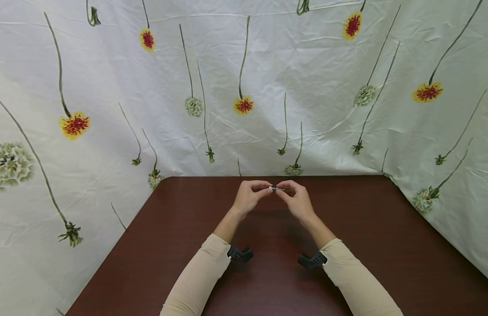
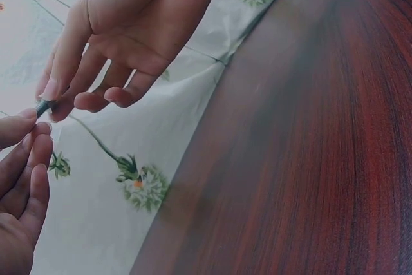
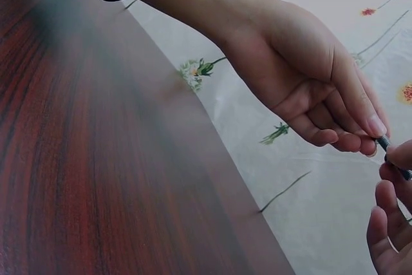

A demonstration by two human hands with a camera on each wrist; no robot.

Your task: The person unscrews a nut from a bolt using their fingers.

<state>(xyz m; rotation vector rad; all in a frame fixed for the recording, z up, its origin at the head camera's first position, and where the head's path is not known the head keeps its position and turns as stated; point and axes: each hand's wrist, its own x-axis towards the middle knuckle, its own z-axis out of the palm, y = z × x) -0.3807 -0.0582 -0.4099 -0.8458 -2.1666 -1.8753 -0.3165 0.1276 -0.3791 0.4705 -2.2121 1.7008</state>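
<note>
In the head view, a small, thin dark-and-silver rod [image 1: 276,188] lies between my two hands, close to the far edge of the table. My left hand [image 1: 245,198] pinches one end between thumb and fingertips. From the other side, my right hand [image 1: 299,202] pinches the opposite end. The left wrist view has my right hand [image 2: 138,20] at the top, my left hand [image 2: 19,207] at lower left, and the rod's dark middle [image 2: 42,108] between them. A ribbed dark stretch of rod [image 3: 383,141] shows in the right wrist view; fingers hide its ends.
A dark reddish-brown wooden table [image 1: 263,267] stretches under both forearms. Behind it and along its sides hangs a white cloth [image 1: 323,74] printed with flowers. Black devices are strapped at the left wrist [image 1: 241,253] and the right wrist [image 1: 312,260].
</note>
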